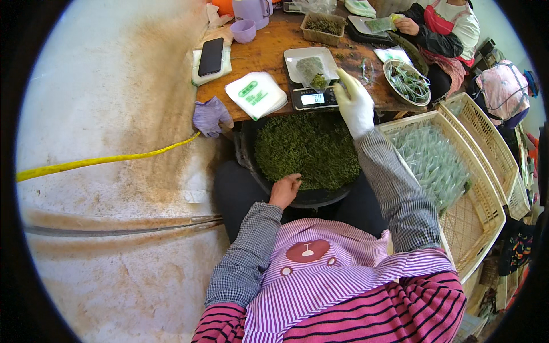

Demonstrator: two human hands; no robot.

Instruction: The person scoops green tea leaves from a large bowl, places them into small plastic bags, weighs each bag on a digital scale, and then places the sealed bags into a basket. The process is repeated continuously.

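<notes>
A black tub (249,164) full of small, dark green plant sprigs (309,146) rests between my knees. My bare left hand (285,191) lies at the near side of the sprigs, fingers curled together; whatever they hold is hidden. Beyond the tub, a digital scale (298,103) with a lit display carries a white tray (294,58). On that tray is a clear plastic bag (310,67), partly filled with green sprigs, some showing at its mouth. My right hand (355,104), in a whitish glove, hovers beside the scale's right edge, thumb and fingers apart, near the bag.
Left of the scale lies a stack of printed plastic bags (257,96); a phone (211,56) rests on another stack. To the right, a cream crate (483,228) holds many filled bags, near a basket of ties (407,83). Across the table (269,48), a person handles a bag.
</notes>
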